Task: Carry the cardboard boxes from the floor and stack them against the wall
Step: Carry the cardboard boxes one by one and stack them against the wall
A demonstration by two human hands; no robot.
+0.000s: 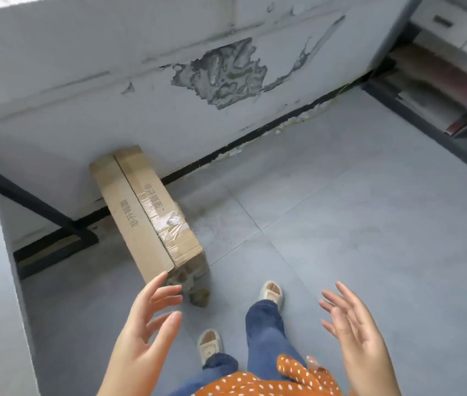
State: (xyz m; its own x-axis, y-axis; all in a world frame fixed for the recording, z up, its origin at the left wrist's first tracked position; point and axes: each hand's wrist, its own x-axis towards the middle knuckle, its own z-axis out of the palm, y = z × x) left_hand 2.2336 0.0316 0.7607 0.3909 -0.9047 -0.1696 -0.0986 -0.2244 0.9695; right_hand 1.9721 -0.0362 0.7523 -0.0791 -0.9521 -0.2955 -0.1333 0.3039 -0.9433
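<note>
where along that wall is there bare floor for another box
Bare tile runs along the wall right of the cardboard box, up to the dark shelf unit. Left of the box it is cramped by the black frame.

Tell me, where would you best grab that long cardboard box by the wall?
Probably by its two long sides near the middle, one hand on each, coming from above. The cardboard box is long and narrow, one end against the wall; its near end looks torn, a poor hold. The left hand and right hand are both empty.

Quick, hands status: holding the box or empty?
Left hand: open, empty, near the cardboard box.
Right hand: open, empty.
</note>
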